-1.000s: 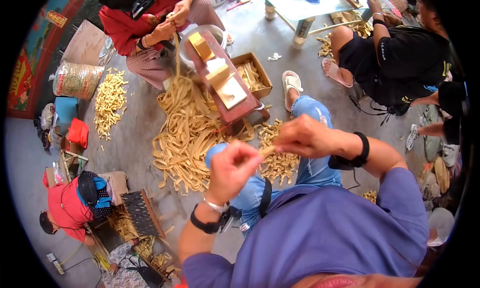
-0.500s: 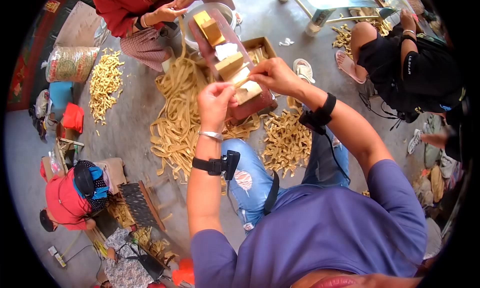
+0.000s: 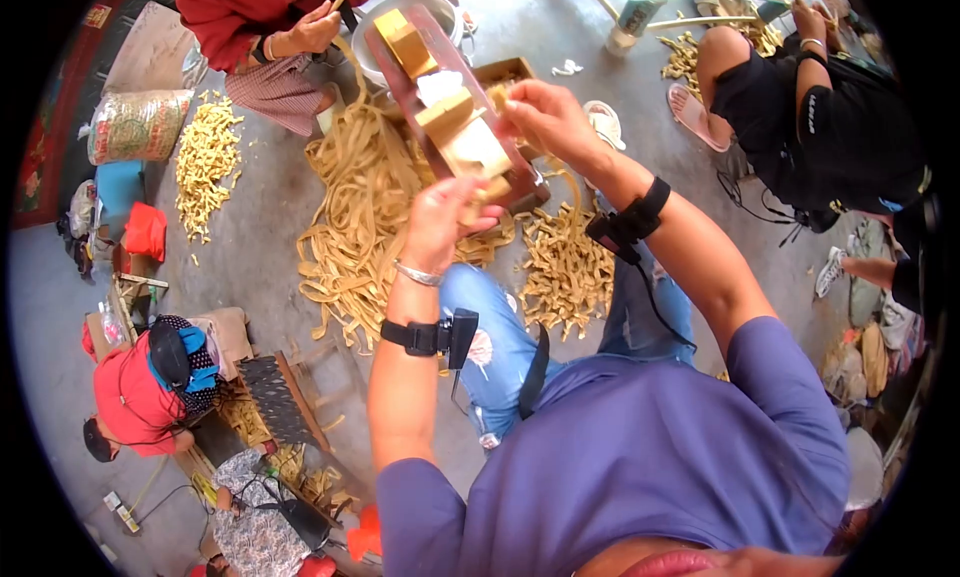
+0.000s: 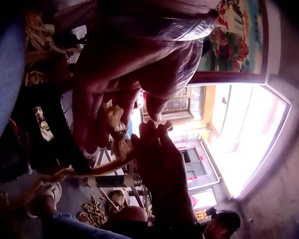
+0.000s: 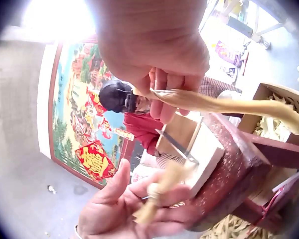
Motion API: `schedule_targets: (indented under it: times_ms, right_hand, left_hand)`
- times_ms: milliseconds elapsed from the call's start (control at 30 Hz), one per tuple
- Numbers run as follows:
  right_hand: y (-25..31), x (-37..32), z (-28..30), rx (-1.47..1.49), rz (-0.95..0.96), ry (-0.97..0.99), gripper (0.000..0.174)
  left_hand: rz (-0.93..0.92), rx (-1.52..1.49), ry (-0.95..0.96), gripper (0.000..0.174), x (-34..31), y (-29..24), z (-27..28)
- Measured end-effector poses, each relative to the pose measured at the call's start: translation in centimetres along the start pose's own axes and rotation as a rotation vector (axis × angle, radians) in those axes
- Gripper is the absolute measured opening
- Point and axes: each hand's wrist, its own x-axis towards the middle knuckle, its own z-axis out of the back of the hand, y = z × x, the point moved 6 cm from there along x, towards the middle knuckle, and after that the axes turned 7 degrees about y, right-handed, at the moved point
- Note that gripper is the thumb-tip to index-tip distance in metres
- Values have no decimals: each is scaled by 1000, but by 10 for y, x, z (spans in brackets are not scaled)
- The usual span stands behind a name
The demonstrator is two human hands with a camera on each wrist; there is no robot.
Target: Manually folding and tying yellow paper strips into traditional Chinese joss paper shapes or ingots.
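Note:
My right hand (image 3: 550, 122) pinches the end of a long tan ribbon-like strip (image 5: 214, 103), which trails off to the side in the right wrist view. Lower in that view is my left hand (image 5: 139, 211), palm showing and thumb lifted away. A short knotted piece (image 5: 159, 191) of the same tan material, blurred, lies against its loosely bent fingers. In the head view both hands are over the near end of the red bench (image 3: 520, 182). A pale wooden block (image 5: 209, 157) with a thin metal blade (image 5: 177, 146) stands there.
A heap of long strips (image 3: 350, 217) lies left of the bench, and a pile of short knotted pieces (image 3: 570, 267) lies between my knees. A cardboard box (image 5: 294, 94) stands beyond the bench. Other people sit around, including one in red (image 3: 220, 27) opposite.
Both hands have gone forward from above my lap to the bench. Held close together at the blade half a second ago, they are now apart, with strip and knotted piece separate.

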Motion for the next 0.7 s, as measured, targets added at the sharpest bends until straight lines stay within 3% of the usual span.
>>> schedule_targets:
  times_ms: [67,133,200,233,267,433,567,600,667,700]
  right_hand:
    - [34,-32,-15,117,24,53,19]
    - [48,-70,-33,145,34,153,19]
    - [57,-113,-47,-108,224,176,11]
    - [56,-135,-50,-129,189,183,8]
    - [78,-157,-53,-490,471,170,9]
    - [82,-227,-43,-445,344,84,9]
    - [95,-245,-25,-334,502,-139,7]
    - [89,-241,-21,-192,418,-106,8]
    - [74,-238,-20,94,245,-33,10]
    - [69,-236,-22,239,297,-40,11]
  left_hand:
    - [-130,370,67,39,-4,18,-28]
    - [-135,24,115,40,-11,34,-61]
    - [-106,-442,253,38,-26,35,-94]
    - [-196,-472,309,35,-28,30,-98]
    - [-207,-503,116,27,-32,36,-96]
    - [-205,-366,23,22,-76,37,-130]
    - [-234,217,103,9,-96,29,-161]
    - [-219,433,67,7,-102,27,-168]
    - [-506,1128,-155,7,-127,-7,-190]
    - [-596,1251,-228,8,-138,-16,-201]
